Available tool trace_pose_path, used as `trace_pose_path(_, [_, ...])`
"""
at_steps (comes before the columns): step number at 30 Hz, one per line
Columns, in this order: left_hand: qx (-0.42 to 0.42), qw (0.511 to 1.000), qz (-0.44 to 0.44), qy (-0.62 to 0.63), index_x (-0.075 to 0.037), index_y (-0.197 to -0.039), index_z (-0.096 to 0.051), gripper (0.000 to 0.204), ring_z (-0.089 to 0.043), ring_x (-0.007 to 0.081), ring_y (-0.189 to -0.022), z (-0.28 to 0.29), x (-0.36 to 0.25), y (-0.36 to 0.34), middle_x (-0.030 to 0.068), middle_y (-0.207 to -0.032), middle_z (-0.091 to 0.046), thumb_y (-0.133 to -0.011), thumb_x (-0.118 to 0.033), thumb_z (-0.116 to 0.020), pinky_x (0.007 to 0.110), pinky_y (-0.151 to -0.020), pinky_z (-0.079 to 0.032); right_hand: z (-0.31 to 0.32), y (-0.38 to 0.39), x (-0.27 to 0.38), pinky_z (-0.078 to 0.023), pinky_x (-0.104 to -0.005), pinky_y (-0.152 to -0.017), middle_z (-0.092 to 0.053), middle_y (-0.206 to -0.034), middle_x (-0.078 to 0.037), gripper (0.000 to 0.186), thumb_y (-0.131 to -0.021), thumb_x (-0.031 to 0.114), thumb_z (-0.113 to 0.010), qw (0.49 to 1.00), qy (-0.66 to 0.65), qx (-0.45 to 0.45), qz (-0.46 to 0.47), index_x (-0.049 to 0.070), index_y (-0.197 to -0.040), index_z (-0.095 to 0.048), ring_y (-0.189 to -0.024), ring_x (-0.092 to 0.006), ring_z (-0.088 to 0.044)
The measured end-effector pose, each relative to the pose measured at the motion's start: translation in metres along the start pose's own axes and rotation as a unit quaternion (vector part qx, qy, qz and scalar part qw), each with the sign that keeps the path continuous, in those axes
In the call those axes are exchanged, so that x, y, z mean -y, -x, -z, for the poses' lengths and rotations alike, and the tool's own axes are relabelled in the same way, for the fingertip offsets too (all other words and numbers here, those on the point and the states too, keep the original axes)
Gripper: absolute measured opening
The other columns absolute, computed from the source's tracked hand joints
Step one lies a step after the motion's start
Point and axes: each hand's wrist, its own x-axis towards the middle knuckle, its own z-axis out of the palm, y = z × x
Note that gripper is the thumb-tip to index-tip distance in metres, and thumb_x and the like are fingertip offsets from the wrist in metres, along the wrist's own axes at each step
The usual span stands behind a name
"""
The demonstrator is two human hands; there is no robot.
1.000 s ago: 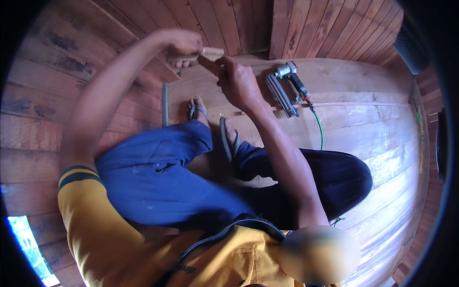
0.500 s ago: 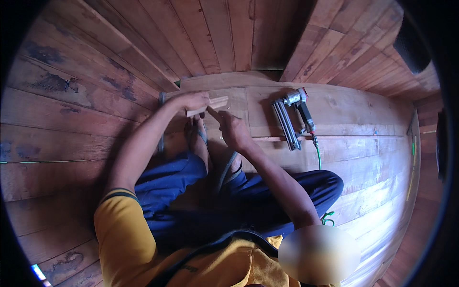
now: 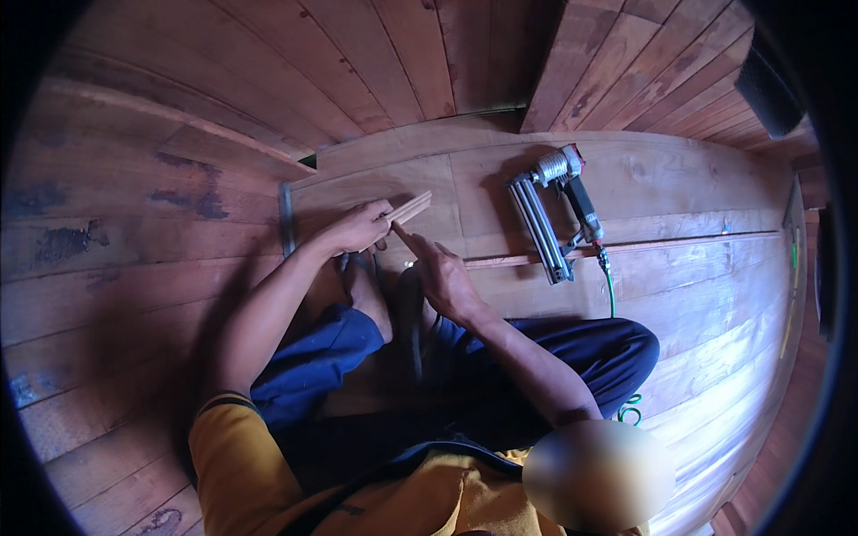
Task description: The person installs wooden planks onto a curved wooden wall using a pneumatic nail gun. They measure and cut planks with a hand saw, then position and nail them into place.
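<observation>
Both hands meet above my feet, near the wooden floorboards. My left hand (image 3: 359,227) is closed around a short, narrow strip of wood (image 3: 413,208), whose pale grooved end sticks out past the fingers to the upper right. My right hand (image 3: 444,279) is closed on a slim brown stick-like piece (image 3: 404,236). Its tip meets the underside of the wood strip beside the left fingers; its exact kind cannot be made out. To the right of my hands lies a silver and black pneumatic nail gun (image 3: 547,214), untouched, on the boards.
A green air hose (image 3: 611,293) runs from the nail gun toward my right knee. A long thin wooden strip (image 3: 666,245) lies across the floor behind the gun's lower end. Plank walls (image 3: 134,232) rise at left and ahead; a wooden box-like projection (image 3: 617,67) stands at upper right.
The wood strip has tilted more steeply in my left hand. My right hand has shifted slightly down, its fingers now more extended along the stick-like piece. The view has shifted slightly.
</observation>
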Motion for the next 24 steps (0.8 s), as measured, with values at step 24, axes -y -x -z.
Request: trace_pose_path(24, [-0.023, 0.991, -0.065, 0.117, 0.001, -0.133, -0.059, 0.04, -0.06, 0.0106, -0.09, -0.005, 0.015, -0.007, 0.0028, -0.098, -0.066, -0.094, -0.004, -0.054, 0.028, -0.079, -0.051, -0.017, -0.001, -0.028, -0.049, -0.0495, -0.096, -0.061, -0.12, -0.028, 0.044, -0.094, 0.001, -0.046, 0.996, 0.024, -0.076, 0.031, -0.001, -0.138, -0.049, -0.108, -0.0451, -0.06])
